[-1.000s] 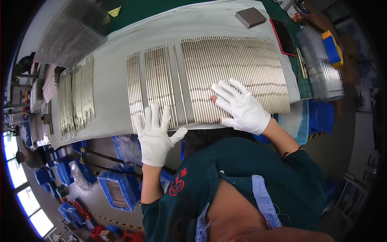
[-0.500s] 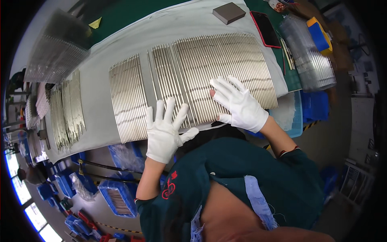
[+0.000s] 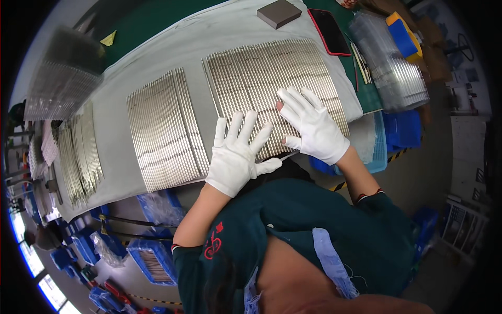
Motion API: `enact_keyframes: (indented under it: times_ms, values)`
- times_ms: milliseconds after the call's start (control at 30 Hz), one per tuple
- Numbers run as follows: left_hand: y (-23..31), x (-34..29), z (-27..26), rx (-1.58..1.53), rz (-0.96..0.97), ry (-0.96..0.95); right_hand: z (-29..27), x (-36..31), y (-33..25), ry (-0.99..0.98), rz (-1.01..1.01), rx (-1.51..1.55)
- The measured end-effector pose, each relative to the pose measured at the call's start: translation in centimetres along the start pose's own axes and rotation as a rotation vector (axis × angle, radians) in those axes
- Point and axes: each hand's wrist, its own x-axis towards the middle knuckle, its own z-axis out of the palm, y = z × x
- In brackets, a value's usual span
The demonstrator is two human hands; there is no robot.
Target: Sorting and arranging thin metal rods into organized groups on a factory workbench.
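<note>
Thin shiny metal rods lie side by side in two groups on a pale cloth. Across the lower left part of the larger right group of rods (image 3: 251,73) rests my left hand (image 3: 235,157), in a white glove, its fingers spread. My right hand (image 3: 312,125), also gloved with thumb and index fingertips bare, lies open over the lower right of that same group. Neither hand grips anything. The left group of rods (image 3: 162,131) sits apart, beyond a strip of bare cloth, with a narrow seam near its right side.
More metal rods (image 3: 78,154) lie at the table's left, near stacked clear plastic trays (image 3: 63,78). At the far right are a grey-brown block (image 3: 278,14), a red-edged phone (image 3: 330,31), slim tools (image 3: 361,63) and more clear trays (image 3: 389,63). Blue bins (image 3: 151,259) stand below.
My left hand has moved right, closer to my right hand. The small rod group and single rod between the two large groups no longer stand apart; one wide gap shows there. The view has shifted slightly.
</note>
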Motion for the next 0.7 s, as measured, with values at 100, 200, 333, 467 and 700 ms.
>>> enact_keyframes:
  times_ms: [100,200,333,467,700]
  values:
    - [-1.0,-1.4,-0.9,0.053,-0.054,-0.051,0.5,-0.6,0.1,-0.072,-0.004,-0.037]
    - [-2.0,-3.6,-1.4,0.124,-0.14,-0.07,0.7,-0.2,-0.8,-0.075,-0.028,0.009]
    - [-2.6,-4.5,-2.1,0.203,-0.177,-0.055,1.0,0.5,-1.6,-0.08,-0.052,0.034]
    - [-1.0,-0.9,-2.1,0.049,-0.055,-0.044,0.7,0.4,-1.1,-0.111,-0.055,0.03]
    - [0.4,4.3,-0.7,-0.115,0.068,0.053,0.0,-0.7,1.2,-0.052,-0.012,0.105]
